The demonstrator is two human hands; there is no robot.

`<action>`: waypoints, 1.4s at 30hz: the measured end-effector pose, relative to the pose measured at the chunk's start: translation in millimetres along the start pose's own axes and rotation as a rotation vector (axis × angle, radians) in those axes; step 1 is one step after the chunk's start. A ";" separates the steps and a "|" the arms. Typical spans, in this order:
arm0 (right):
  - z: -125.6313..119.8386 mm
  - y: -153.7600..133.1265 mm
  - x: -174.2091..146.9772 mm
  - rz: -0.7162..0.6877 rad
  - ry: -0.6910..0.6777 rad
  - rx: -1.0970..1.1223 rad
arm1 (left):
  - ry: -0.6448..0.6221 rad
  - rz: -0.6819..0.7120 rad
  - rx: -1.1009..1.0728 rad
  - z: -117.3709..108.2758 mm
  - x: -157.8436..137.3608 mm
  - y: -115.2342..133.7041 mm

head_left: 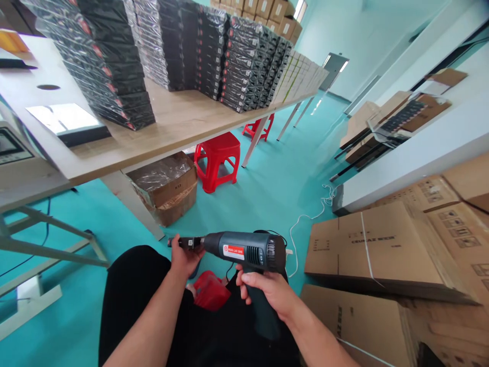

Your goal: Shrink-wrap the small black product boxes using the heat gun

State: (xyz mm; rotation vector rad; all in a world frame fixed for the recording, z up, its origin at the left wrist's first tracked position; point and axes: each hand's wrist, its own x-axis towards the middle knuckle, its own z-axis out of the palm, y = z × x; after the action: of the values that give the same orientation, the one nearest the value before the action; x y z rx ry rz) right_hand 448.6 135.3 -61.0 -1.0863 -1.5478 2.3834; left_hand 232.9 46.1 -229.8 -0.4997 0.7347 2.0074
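My right hand [263, 288] is wrapped round the handle of a dark green heat gun [244, 250] with a red and white label. The gun lies level above my lap, its nozzle pointing left. In my left hand [185, 260] is a flat black box [188, 243] with a small white label, seen edge on. The nozzle tip is right at the box's right end; whether they touch I cannot tell. Below the hands, a red plastic stool [212, 290] shows between my legs.
Stacks of film-wrapped black boxes [244, 66] stand on the wooden table [179, 114] ahead. Under it are a red stool [217, 158] and an open carton [168, 191] with clear film. Large cartons [370, 244] are piled at right. A white cord [296, 229] crosses the floor.
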 end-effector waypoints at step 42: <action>-54.4 -0.4 -22.2 0.077 0.042 0.130 | 0.016 0.042 -0.035 7.2 3.1 5.6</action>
State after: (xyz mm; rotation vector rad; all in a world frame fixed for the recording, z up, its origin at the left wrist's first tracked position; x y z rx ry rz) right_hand 498.0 167.0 -61.9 -1.1802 -1.3402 2.4536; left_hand 226.1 50.5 -224.6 -0.5253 0.7261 2.0609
